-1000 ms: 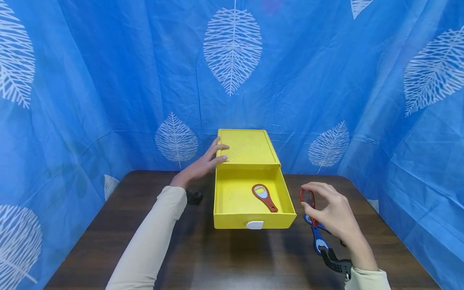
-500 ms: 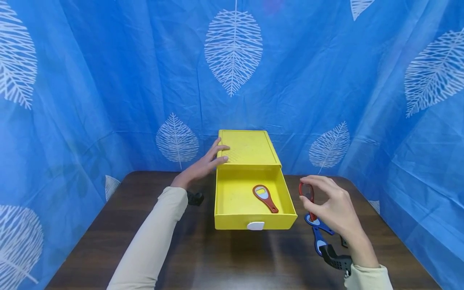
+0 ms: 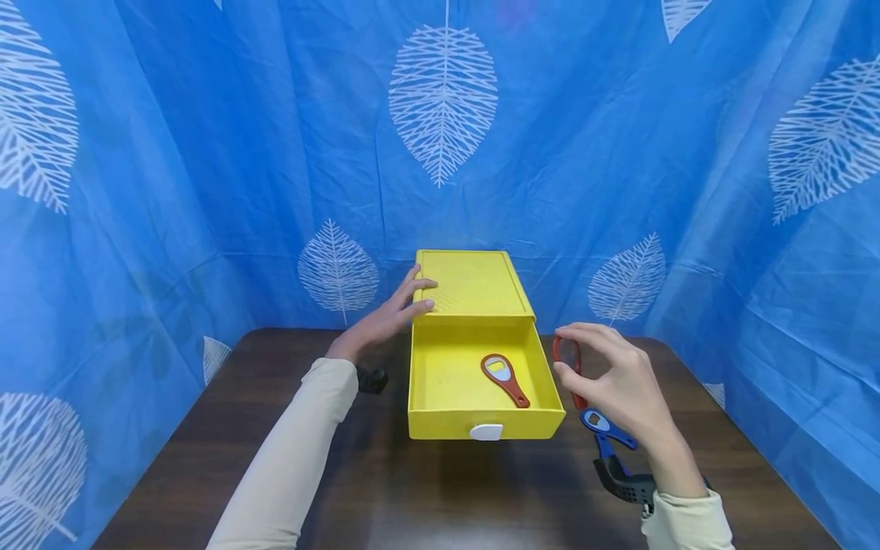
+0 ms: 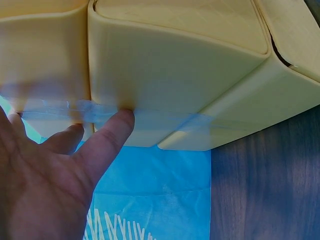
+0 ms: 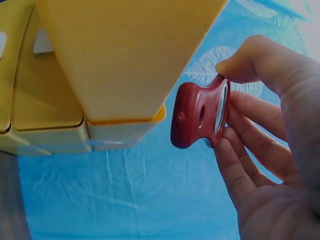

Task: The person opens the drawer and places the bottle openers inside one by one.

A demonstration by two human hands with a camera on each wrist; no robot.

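A yellow drawer cabinet (image 3: 474,283) stands at the back of the table, its top drawer (image 3: 440,382) pulled out. Inside that drawer, toward the right, lies a red bottle opener (image 3: 510,384). My left hand (image 3: 385,317) rests against the cabinet's left side with fingers spread, some fingertips over the top edge. Another red bottle opener (image 5: 187,117) is pinched between the thumb and fingertips of my right hand (image 3: 619,374), just right of the drawer. It hangs handle down, and the right wrist view shows its handle end beside the drawer's wall.
Blue bottle openers (image 3: 622,437) lie on the dark wooden table (image 3: 440,496) under my right hand, partly covered by the black wrist strap (image 3: 622,481). Behind the cabinet hangs a blue curtain (image 3: 550,153) with white leaf prints. Clear tape (image 4: 165,117) runs along the cabinet's side.
My right hand has moved left, toward the drawer, with the red bottle opener, away from the blue ones. My left hand stays on the cabinet.
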